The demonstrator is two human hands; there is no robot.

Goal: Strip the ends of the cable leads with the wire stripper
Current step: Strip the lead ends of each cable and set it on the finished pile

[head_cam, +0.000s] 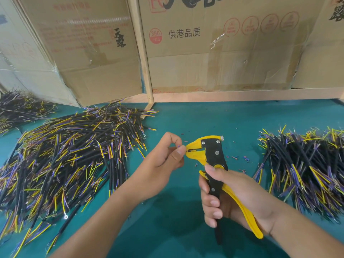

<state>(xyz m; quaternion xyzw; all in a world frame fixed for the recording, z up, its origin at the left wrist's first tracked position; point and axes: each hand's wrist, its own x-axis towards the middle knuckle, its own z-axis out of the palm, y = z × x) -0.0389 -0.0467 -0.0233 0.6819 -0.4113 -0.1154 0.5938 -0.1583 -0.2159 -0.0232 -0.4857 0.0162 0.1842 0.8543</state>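
Note:
My right hand (pixel 229 194) grips the handles of a yellow and black wire stripper (pixel 214 153), whose jaws point left. My left hand (pixel 165 155) pinches a thin blue lead (pixel 179 146) between thumb and fingers, right at the stripper's yellow jaws. The lead's tip sits between the jaws. Most of that cable is hidden behind my left hand.
A big heap of black cables with yellow, blue and brown leads (pixel 70 155) lies on the green table (pixel 176 220) at the left. A second heap (pixel 305 168) lies at the right. Small insulation scraps (pixel 242 159) dot the table. Cardboard boxes (pixel 223 43) stand behind.

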